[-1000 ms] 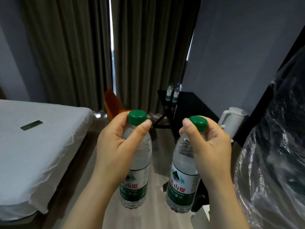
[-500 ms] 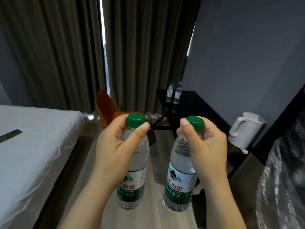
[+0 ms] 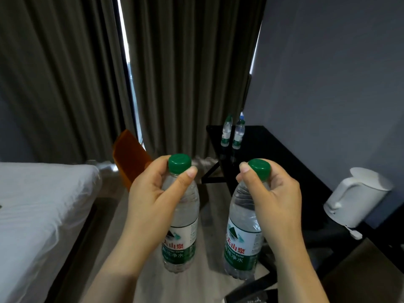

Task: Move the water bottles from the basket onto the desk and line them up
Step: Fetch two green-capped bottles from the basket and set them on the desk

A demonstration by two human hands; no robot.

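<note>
While the left bottle (image 3: 181, 217) and the right bottle (image 3: 242, 232) hang upright in the air above the floor (image 3: 209, 193), neither touches the worktop (image 3: 273, 154) yet. The left hand (image 3: 153, 200) grips its bottle at the neck and shoulder, fingers (image 3: 185, 178) curled round it just below the green cap. The right hand (image 3: 275, 202) holds the other the same way, its thumb laid against the side of the cap. The two carried bottles are side by side and apart from each other, labels towards the camera. Both grips and the spacing match half a second ago.

Farther off, two more bottles (image 3: 226, 134) stand upright, just beside each other, at the far end of the black worktop near the wall. Nearer on the same worktop sits a white kettle (image 3: 358, 197), which now lies lower and farther right in the view than before. The crumpled clear plastic seen earlier at the right edge has left the frame. The white bed (image 3: 39, 204) fills the left, an orange chair (image 3: 129, 156) stands beyond it, and dark curtains (image 3: 65, 73) hang behind.
</note>
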